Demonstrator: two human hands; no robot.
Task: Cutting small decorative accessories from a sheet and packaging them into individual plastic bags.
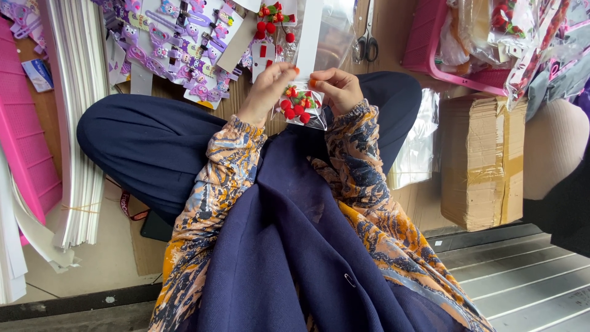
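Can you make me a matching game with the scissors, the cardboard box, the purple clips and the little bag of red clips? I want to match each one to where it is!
Things:
1. scissors
2. cardboard box
3. purple clips
4. bag of red clips

Places:
A. held between the left hand and the right hand
B. on the floor at the top, just left of the pink basket
C. on the right, beside the knee
D. on cards spread out at the top left

Pairs: 1-B, 2-C, 3-D, 4-A
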